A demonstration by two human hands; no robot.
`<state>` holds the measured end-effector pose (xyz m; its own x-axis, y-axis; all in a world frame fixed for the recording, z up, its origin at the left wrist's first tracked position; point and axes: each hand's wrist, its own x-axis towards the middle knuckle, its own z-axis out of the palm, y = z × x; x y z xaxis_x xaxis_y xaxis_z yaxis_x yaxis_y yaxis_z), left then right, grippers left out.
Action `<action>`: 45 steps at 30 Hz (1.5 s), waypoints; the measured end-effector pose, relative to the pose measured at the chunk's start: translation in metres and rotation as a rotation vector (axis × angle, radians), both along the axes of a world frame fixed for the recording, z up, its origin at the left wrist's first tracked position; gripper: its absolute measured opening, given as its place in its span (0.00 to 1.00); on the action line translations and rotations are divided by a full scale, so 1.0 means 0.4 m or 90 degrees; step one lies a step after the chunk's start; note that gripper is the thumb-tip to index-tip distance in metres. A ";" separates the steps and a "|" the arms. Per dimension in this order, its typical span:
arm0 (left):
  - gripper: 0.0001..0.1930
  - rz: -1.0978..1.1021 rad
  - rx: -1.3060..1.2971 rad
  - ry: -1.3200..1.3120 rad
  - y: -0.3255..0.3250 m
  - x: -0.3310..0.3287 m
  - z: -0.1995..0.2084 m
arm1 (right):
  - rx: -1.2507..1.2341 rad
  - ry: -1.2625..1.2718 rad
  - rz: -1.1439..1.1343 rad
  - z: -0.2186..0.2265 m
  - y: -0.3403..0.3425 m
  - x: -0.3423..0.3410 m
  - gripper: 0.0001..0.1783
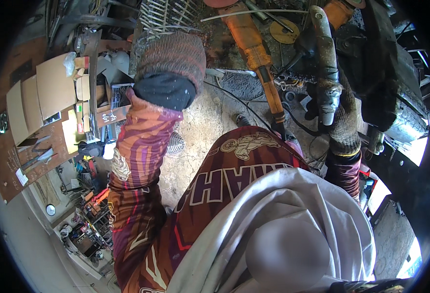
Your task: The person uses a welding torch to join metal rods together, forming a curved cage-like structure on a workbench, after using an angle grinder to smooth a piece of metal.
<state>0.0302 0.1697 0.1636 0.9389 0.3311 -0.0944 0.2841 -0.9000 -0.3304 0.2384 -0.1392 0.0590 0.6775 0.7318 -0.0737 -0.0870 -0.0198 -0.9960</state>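
Observation:
My left hand [173,56], in a brown-grey knitted glove with a black cuff, reaches forward to the near left edge of the dark workbench [220,56]. Only the rounded back of that glove shows; its fingers are hidden. Beyond it lies a slatted metal grating [168,17]. On the right, my right hand [347,119], also gloved, is closed around the lower end of a thick grey metal bar [327,63] with a rounded top. The bar covers part of the fingers. An orange angle grinder [247,41] lies between my hands, its narrow end toward me.
Another orange power tool [339,13] and a tan disc [284,31] lie at the back. A thin pale rod [254,12] crosses above them. A black cable [239,100] runs below the bench. Cardboard boxes [56,85] stand left; dark heavy metalwork [396,93] stands right.

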 end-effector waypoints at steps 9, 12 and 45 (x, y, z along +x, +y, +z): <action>0.15 -0.049 0.015 0.023 0.014 0.007 -0.017 | 0.037 -0.057 0.000 0.003 0.012 -0.003 0.22; 0.16 -0.040 0.031 0.027 -0.002 0.002 -0.032 | 0.051 0.027 -0.009 -0.007 0.010 0.000 0.21; 0.16 0.206 -0.024 -0.041 -0.108 -0.013 -0.068 | 0.044 0.029 -0.017 0.049 0.013 -0.044 0.24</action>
